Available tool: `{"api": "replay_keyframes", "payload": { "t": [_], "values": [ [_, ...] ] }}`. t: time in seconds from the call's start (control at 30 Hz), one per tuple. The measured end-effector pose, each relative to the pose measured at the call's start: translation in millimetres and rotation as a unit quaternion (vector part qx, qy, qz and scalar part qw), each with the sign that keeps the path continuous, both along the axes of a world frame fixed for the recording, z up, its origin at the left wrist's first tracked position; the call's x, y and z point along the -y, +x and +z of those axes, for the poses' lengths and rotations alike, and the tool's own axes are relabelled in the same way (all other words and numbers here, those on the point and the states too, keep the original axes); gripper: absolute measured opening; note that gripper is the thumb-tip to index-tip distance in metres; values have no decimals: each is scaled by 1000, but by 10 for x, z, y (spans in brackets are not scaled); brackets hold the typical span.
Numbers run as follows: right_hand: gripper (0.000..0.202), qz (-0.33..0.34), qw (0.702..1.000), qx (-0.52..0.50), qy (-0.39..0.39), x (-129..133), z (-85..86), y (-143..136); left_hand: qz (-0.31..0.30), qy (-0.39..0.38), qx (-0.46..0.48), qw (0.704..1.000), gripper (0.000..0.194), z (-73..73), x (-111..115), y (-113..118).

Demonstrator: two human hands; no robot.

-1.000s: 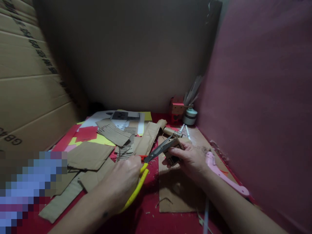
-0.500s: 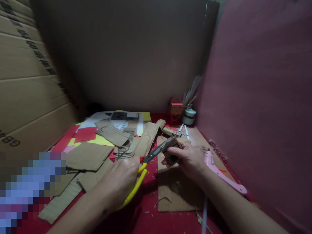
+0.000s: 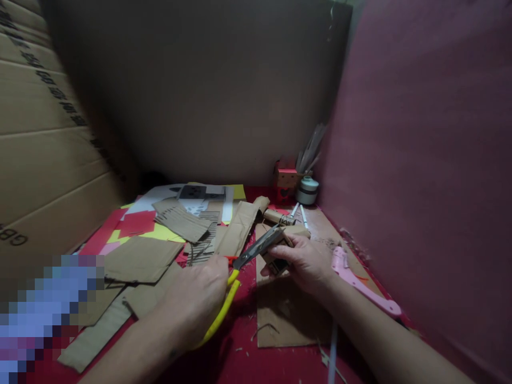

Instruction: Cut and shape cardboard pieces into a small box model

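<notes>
My left hand (image 3: 202, 296) is closed around the yellow handles of a pair of scissors (image 3: 256, 249), whose blades point up and to the right. Between thumb and fingers, my right hand (image 3: 310, 264) grips a small cardboard piece (image 3: 279, 265) with black printing. The blades lie at the upper left edge of that piece; whether they are closed on it I cannot tell. Below both hands lies a flat brown cardboard sheet (image 3: 288, 320) on the red tabletop (image 3: 228, 352).
Cardboard scraps (image 3: 142, 258) and coloured paper (image 3: 138, 223) spread across the left. A pink glue gun (image 3: 366, 288) rests beside my right forearm, near the pink wall (image 3: 420, 160). Behind stand a pale green jar (image 3: 307, 192) and a small red box (image 3: 286, 184). A large carton (image 3: 52, 149) borders the left.
The whole view has shifted slightly to the left. Both hands keep their grips, and the scissor blades stay at the edge of the cardboard piece.
</notes>
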State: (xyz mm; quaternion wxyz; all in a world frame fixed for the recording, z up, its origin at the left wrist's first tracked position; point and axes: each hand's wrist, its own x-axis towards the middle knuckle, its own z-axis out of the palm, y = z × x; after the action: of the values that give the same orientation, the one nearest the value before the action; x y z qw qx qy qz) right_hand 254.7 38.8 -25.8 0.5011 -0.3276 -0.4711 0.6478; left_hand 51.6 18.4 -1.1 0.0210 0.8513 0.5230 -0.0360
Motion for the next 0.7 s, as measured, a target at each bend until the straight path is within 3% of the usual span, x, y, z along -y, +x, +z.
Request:
{"api": "replay_keyframes", "payload": {
  "t": [0.3,0.5,0.7],
  "values": [
    [18,-1,1000,-18,-8,23,-6,-26,-43,-13,-51,998,24,132,55,33],
    [20,0,1000,-19,-22,10,-41,-35,-65,20,-42,997,23,66,46,17],
    [19,14,999,-19,-22,16,-32,-16,-27,4,1,1000,27,5,20,-10]
  ]
}}
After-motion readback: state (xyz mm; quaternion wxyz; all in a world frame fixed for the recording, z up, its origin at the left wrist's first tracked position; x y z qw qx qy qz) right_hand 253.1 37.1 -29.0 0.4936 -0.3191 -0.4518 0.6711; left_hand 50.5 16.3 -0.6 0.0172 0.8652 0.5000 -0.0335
